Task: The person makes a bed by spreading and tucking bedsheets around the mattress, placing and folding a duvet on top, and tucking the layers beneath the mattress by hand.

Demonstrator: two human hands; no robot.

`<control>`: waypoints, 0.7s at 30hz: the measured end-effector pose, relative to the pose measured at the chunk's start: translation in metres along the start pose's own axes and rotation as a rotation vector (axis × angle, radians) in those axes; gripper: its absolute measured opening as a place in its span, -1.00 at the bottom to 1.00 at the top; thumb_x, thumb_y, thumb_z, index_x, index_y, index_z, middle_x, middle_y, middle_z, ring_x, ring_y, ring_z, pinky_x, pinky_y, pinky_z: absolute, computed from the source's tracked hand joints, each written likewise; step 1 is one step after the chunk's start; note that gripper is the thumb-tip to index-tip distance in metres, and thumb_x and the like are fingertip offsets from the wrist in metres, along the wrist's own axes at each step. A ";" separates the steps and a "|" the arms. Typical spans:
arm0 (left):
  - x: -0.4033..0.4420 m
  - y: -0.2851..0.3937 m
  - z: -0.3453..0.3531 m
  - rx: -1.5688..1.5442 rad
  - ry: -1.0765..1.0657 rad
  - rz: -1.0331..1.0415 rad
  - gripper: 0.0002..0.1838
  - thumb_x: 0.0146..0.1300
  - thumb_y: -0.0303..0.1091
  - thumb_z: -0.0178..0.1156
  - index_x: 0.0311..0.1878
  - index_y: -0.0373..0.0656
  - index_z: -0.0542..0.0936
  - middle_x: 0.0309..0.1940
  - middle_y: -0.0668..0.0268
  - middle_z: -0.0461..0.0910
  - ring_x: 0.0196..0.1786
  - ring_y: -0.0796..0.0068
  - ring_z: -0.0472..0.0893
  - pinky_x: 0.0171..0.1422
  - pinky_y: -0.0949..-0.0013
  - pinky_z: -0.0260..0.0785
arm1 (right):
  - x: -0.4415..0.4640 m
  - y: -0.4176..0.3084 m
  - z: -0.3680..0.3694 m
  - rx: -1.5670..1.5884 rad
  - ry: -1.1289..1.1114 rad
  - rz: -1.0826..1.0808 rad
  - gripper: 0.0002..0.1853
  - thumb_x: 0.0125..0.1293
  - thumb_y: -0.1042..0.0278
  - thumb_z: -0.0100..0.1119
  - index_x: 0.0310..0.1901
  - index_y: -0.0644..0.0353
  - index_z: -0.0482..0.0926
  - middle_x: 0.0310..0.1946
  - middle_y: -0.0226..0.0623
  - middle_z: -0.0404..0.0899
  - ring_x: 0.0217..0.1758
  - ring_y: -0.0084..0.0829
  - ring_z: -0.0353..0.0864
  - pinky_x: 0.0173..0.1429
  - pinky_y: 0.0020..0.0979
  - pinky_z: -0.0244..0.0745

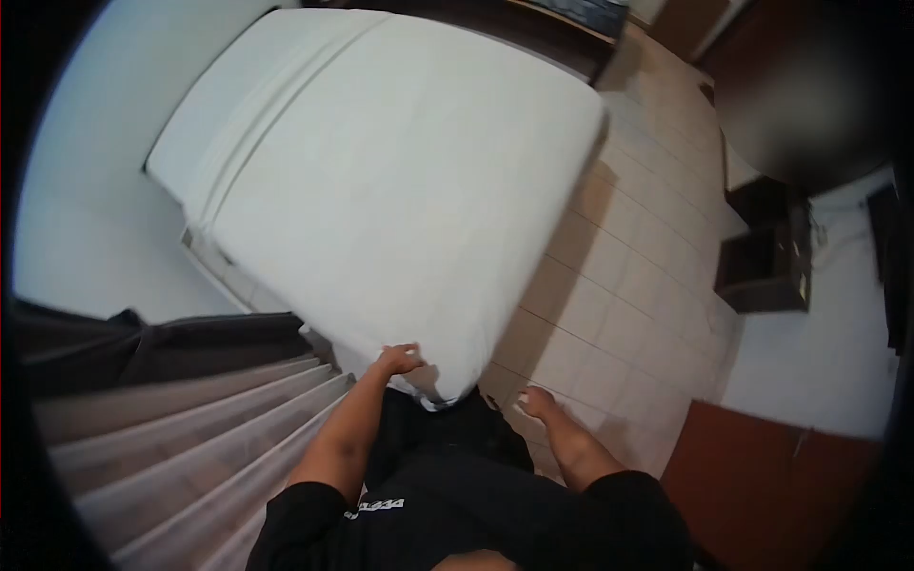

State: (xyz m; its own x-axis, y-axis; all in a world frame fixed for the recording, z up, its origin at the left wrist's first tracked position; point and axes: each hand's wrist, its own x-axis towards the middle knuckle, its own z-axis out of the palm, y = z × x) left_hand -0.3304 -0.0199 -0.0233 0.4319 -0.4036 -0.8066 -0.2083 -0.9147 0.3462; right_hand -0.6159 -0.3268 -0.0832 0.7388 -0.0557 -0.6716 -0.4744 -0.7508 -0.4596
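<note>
A large bed with a white sheet fills the middle of the view, its near corner against my body. Over that near corner is my left hand, fingers apart, at the sheet's surface with nothing held. My right hand hangs above the floor, just right of the bed corner; its fingers look curled, and whether anything is in them is too small to tell. A fold or band crosses the sheet near the bed's far left end.
Sheer curtains and a dark curtain hang at the lower left. Tiled floor runs along the bed's right side. A dark open cabinet and a reddish-brown panel stand at the right.
</note>
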 end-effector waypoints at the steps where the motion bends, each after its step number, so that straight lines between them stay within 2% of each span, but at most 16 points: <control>1: -0.001 0.003 -0.003 -0.102 -0.082 0.011 -0.20 -0.02 0.28 0.21 0.26 0.05 0.44 0.16 0.11 0.49 0.24 0.05 0.43 0.43 0.18 0.10 | -0.008 -0.003 -0.011 0.113 0.049 0.058 -0.52 0.10 0.06 0.27 0.07 -0.01 0.54 -0.12 -0.16 0.62 -0.07 -0.16 0.60 0.02 -0.22 0.50; 2: -0.007 0.007 0.000 -0.245 -0.099 0.018 -0.28 0.00 0.26 0.21 0.20 0.06 0.50 0.13 0.09 0.51 0.23 0.05 0.44 0.39 0.20 0.16 | -0.006 -0.003 -0.015 0.103 0.022 0.023 -0.52 0.10 0.06 0.27 0.07 -0.01 0.54 -0.12 -0.16 0.62 -0.07 -0.16 0.60 0.02 -0.22 0.50; 3: -0.011 0.014 0.001 -0.386 -0.106 0.032 -0.35 0.02 0.24 0.21 0.14 0.07 0.56 0.11 0.07 0.52 0.21 0.05 0.45 0.35 0.22 0.22 | -0.001 -0.001 -0.020 0.278 0.125 0.105 -0.48 0.08 0.03 0.32 0.07 0.05 0.52 -0.13 -0.17 0.62 -0.06 -0.21 0.60 0.05 -0.25 0.48; 4: -0.008 0.016 0.008 -0.416 -0.064 0.020 -0.37 0.04 0.21 0.21 0.13 0.07 0.57 0.10 0.06 0.52 0.20 0.07 0.46 0.32 0.22 0.25 | 0.008 -0.007 -0.028 0.455 0.230 0.191 -0.43 0.06 0.01 0.37 0.08 0.11 0.51 -0.13 -0.17 0.62 -0.04 -0.26 0.60 0.09 -0.27 0.46; 7: 0.000 0.013 0.024 -0.399 0.044 0.046 -0.41 0.06 0.18 0.21 0.11 0.08 0.58 0.09 0.06 0.53 0.17 0.07 0.49 0.28 0.23 0.30 | 0.029 -0.037 -0.047 0.604 0.254 0.199 -0.31 0.05 0.00 0.39 0.18 0.12 0.40 -0.02 -0.11 0.55 0.04 -0.27 0.54 0.14 -0.29 0.43; 9: -0.009 -0.012 0.017 -0.351 0.083 0.077 -0.42 0.05 0.17 0.22 0.10 0.08 0.59 0.08 0.06 0.54 0.16 0.06 0.50 0.26 0.22 0.31 | 0.049 -0.060 -0.032 0.681 0.249 0.213 -0.25 0.05 0.00 0.41 0.24 0.13 0.34 0.04 -0.08 0.51 0.08 -0.27 0.52 0.17 -0.30 0.41; 12: -0.024 -0.032 -0.019 -0.434 0.062 0.035 -0.47 0.07 0.15 0.19 0.05 0.07 0.61 0.04 0.09 0.57 0.14 0.07 0.50 0.25 0.17 0.31 | 0.079 -0.083 0.001 0.678 0.190 0.108 -0.03 0.01 0.07 0.46 0.35 0.22 0.07 0.21 -0.01 0.32 0.22 -0.21 0.38 0.28 -0.28 0.31; 14: -0.049 -0.048 -0.055 -0.168 0.370 -0.106 -0.53 0.08 0.09 0.16 -0.01 0.05 0.63 -0.03 0.14 0.59 0.14 0.11 0.50 0.26 -0.02 0.26 | 0.090 -0.111 0.014 0.671 0.235 0.097 0.03 0.00 0.08 0.47 0.36 0.27 -0.01 0.24 0.01 0.26 0.27 -0.20 0.31 0.31 -0.27 0.27; 16: -0.054 -0.098 -0.082 -0.042 0.535 -0.152 -0.55 0.09 0.06 0.15 -0.03 0.03 0.63 -0.13 0.13 0.61 0.13 0.15 0.50 0.26 -0.06 0.26 | 0.090 -0.130 0.018 0.674 0.268 0.087 0.09 -0.02 0.10 0.48 0.37 0.32 -0.09 0.27 0.03 0.20 0.31 -0.20 0.24 0.35 -0.27 0.22; 17: -0.055 -0.128 -0.090 -0.058 0.544 -0.169 -0.55 0.09 0.06 0.15 -0.03 0.03 0.63 -0.13 0.13 0.61 0.13 0.15 0.50 0.26 -0.06 0.26 | 0.088 -0.134 0.015 0.697 0.254 0.087 0.12 -0.06 0.10 0.51 0.36 0.35 -0.10 0.26 0.02 0.21 0.31 -0.20 0.23 0.36 -0.26 0.20; 19: -0.051 -0.193 -0.114 -0.033 0.619 -0.322 -0.53 0.08 0.08 0.15 -0.01 0.04 0.61 -0.06 0.15 0.57 0.24 0.09 0.38 0.30 -0.35 0.03 | 0.093 -0.128 0.026 0.732 0.270 0.073 0.15 -0.12 0.13 0.55 0.34 0.39 -0.10 0.26 0.03 0.21 0.32 -0.19 0.23 0.37 -0.24 0.18; 20: -0.044 -0.215 -0.126 -0.037 0.626 -0.324 -0.53 0.08 0.08 0.15 -0.01 0.04 0.61 -0.06 0.15 0.57 0.24 0.09 0.38 0.30 -0.35 0.03 | 0.102 -0.124 0.031 0.745 0.298 0.061 0.16 -0.14 0.16 0.56 0.34 0.39 -0.09 0.27 0.05 0.19 0.32 -0.17 0.22 0.37 -0.23 0.18; 21: -0.037 -0.236 -0.133 -0.023 0.557 -0.380 -0.53 0.09 0.07 0.15 0.00 0.02 0.61 -0.01 0.14 0.54 0.28 0.06 0.33 0.30 -0.40 -0.05 | 0.094 -0.147 0.019 0.700 0.317 0.176 0.14 -0.17 0.19 0.57 0.33 0.40 -0.06 0.27 0.06 0.19 0.33 -0.14 0.23 0.38 -0.21 0.16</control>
State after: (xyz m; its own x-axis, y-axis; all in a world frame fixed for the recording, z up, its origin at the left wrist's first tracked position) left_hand -0.1806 0.2086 -0.0110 0.8610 0.0030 -0.5086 0.0640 -0.9927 0.1024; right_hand -0.4860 -0.2092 -0.0904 0.6760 -0.3998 -0.6191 -0.7105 -0.1305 -0.6915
